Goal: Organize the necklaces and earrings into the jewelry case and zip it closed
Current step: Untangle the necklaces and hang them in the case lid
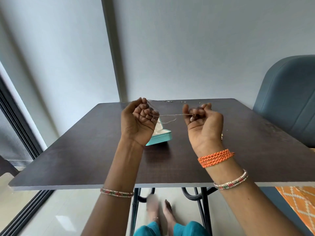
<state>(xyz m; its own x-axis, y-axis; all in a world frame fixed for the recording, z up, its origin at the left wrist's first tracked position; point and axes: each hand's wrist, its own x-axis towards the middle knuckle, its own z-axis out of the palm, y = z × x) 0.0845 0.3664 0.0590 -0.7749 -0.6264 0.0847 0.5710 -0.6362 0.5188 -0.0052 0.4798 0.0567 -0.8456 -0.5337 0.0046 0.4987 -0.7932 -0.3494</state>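
Observation:
A thin chain necklace (172, 115) is stretched in the air between both raised hands, palms toward me. My left hand (139, 121) pinches one end. My right hand (203, 125) pinches the other end, where a small pendant (192, 118) dangles. Below and behind my left hand, the turquoise jewelry case (162, 136) lies open on the dark table (102, 150), partly hidden by that hand; a loop of chain hangs over it. Small jewelry pieces (168, 101) lie near the table's far edge.
A blue padded chair (289, 99) stands at the table's right side. An orange patterned fabric (300, 201) shows at the lower right. Grey walls stand behind the table, a dark sliding-door frame (17, 116) on the left. My feet are under the table.

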